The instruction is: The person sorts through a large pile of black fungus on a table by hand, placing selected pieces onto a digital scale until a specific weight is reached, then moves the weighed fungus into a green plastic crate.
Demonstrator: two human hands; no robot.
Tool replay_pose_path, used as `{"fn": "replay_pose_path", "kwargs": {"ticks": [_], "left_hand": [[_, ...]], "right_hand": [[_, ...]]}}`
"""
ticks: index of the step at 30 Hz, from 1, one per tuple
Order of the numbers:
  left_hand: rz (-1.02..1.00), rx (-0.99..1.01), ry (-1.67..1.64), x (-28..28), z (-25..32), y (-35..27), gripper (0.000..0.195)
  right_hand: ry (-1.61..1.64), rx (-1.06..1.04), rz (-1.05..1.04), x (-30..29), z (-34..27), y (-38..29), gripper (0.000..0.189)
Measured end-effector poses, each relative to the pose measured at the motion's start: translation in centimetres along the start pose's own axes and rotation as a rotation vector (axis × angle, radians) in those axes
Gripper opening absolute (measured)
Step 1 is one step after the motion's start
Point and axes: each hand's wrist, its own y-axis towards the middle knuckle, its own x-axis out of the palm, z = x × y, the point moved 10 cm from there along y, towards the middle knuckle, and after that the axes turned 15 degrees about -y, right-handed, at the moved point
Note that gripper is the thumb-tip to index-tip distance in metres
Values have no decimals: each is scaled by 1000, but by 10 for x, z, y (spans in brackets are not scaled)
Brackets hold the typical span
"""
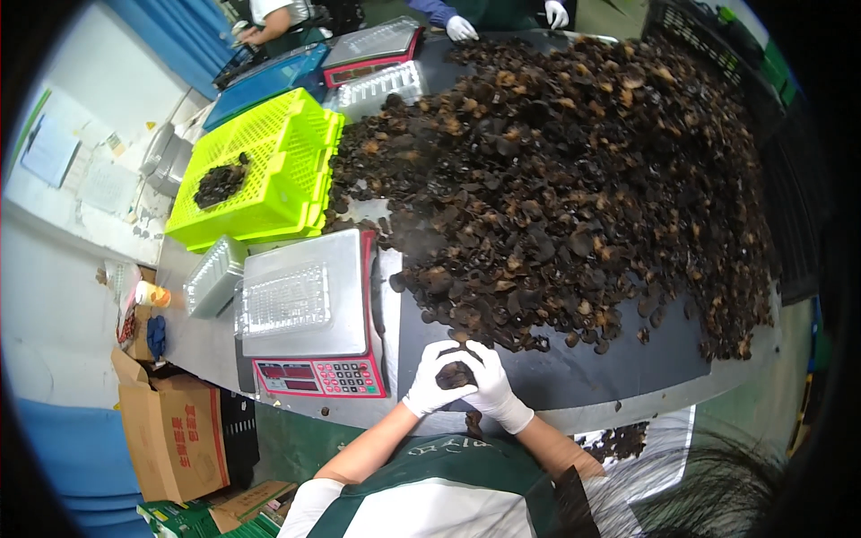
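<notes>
My left hand [428, 385] and my right hand [496, 392], both in white gloves, curve together around a small clump of dark brown wood ear fungus [455, 376]. They are at the near edge of the dark work mat [572, 376]. Just beyond my fingers begins a broad, thick pile of loose wood ear fungus [551, 202], blackish with tan patches. To the left of my hands stands a digital weighing scale [350, 336] with a red keypad front. A transparent plastic tray [286, 302] rests on its metal plate.
Left of the scale is a stack of transparent trays [215, 279]. An upturned lime-green plastic basket [262, 202] bears a fungus clump [220, 185]. A second scale [373, 50] stands farther back. Across the table are a co-worker's gloved hands [461, 29]. A cardboard box [171, 430] sits below left.
</notes>
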Motion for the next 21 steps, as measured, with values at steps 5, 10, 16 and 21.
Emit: {"fn": "replay_pose_path", "kwargs": {"ticks": [5,10,16,21], "left_hand": [[202,30,-204,-29,32,15,54],[359,-81,-234,-107,64,26,51],[471,-181,-295,-262,72,23,46],[298,-165,-54,-356,55,25,50]], "right_hand": [[194,-77,119,-22,-38,53,35],[216,-275,4,-12,-108,127,51],[365,-243,-263,68,-200,206,56],[245,-323,-395,136,-243,246,56]]}}
